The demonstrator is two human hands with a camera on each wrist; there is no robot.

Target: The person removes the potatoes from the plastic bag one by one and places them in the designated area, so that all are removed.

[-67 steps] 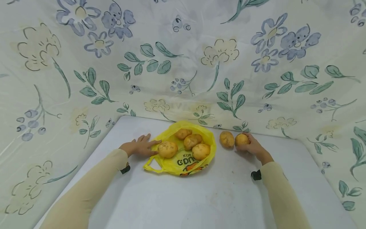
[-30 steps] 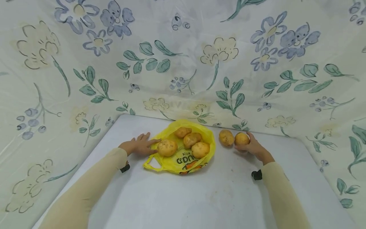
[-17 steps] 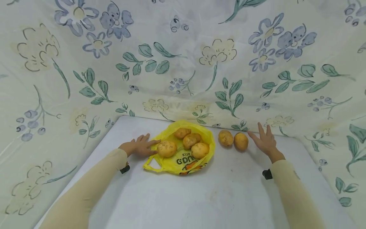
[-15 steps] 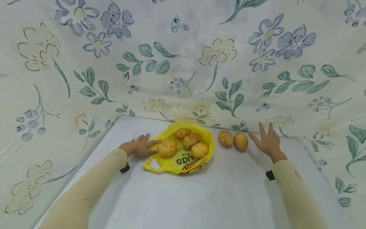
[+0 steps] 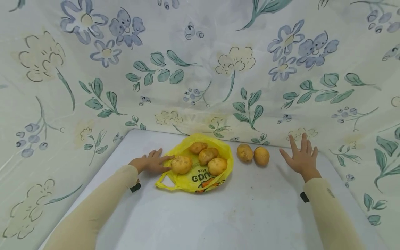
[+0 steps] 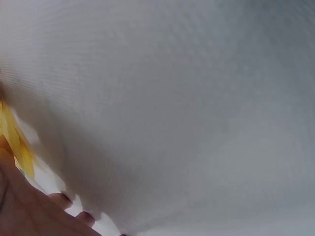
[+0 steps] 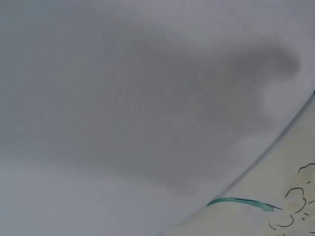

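Note:
A yellow plastic bag with dark print lies flat and wide-mouthed near the back of the table in the head view. Several potatoes rest in it. At its left edge my left hand lies with fingers spread, thumb and forefinger touching the bag beside the nearest potato. To the right of the bag, two potatoes sit side by side on the table: a left one and a right one. My right hand hovers apart from them, fingers straight and spread, holding nothing; only its shadow shows in the right wrist view.
The white table carries faint brownish marks right of its middle. A flowered sheet hangs along the table's back edge and both sides. A small black device sits at my right wrist and another at my left.
My right hand has let go of the rightmost potato, which stays on the table beside the other. That hand has moved right and spread its fingers. The left hand keeps its place at the bag.

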